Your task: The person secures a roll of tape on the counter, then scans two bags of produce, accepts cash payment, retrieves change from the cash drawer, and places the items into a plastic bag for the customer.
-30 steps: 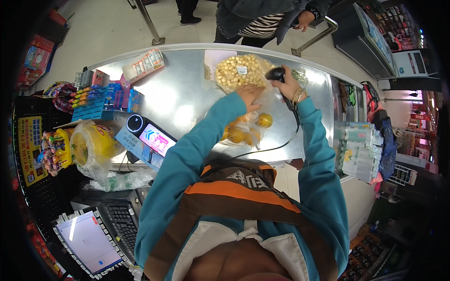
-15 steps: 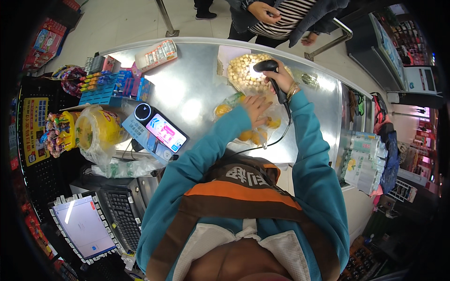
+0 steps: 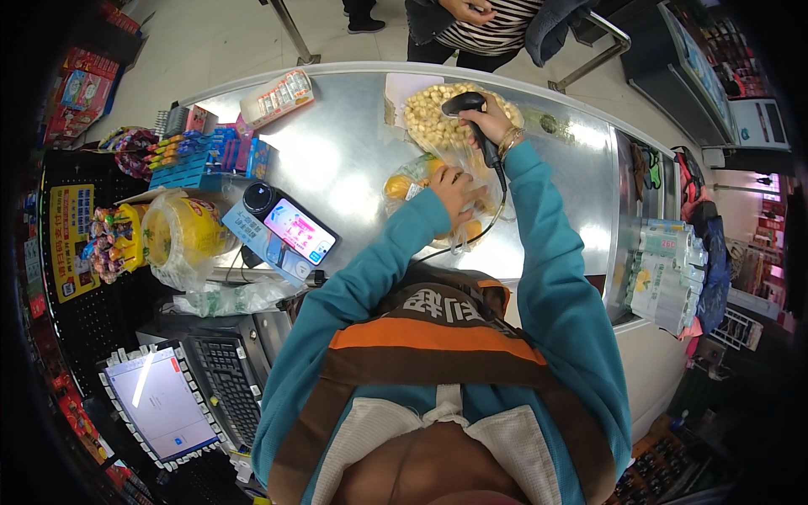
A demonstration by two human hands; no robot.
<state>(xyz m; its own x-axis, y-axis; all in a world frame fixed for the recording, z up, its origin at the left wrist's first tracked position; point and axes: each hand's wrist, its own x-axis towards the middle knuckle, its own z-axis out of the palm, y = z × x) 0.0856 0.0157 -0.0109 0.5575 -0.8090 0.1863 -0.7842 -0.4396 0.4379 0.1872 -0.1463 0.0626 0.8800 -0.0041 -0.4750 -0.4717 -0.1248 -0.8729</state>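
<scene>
My right hand (image 3: 495, 123) is wrapped round the grip of a black handheld barcode scanner (image 3: 465, 104). The scanner's head hovers over a clear bag of pale, round, nut-like pieces (image 3: 431, 118). Nearer to me, my left hand (image 3: 454, 192) has its fingers curled into a thin clear plastic bag of orange-yellow fruit (image 3: 399, 186). Part of that fruit is hidden under the hand. The scanner's cord (image 3: 502, 202) runs down past the bag toward my apron.
The metal counter (image 3: 337, 143) carries a payment terminal (image 3: 299, 231), a box of small packs (image 3: 278, 97) and a blue candy rack (image 3: 189, 168). A screen (image 3: 160, 404) and keyboard (image 3: 223, 383) stand lower left. Wrapped bottles (image 3: 661, 273) are at right. Across the counter stands a person (image 3: 488, 29).
My left hand's fingers were spread over the fruit bag and are now curled into it; the fruit under them has shifted. The scanner has moved slightly left and away from me.
</scene>
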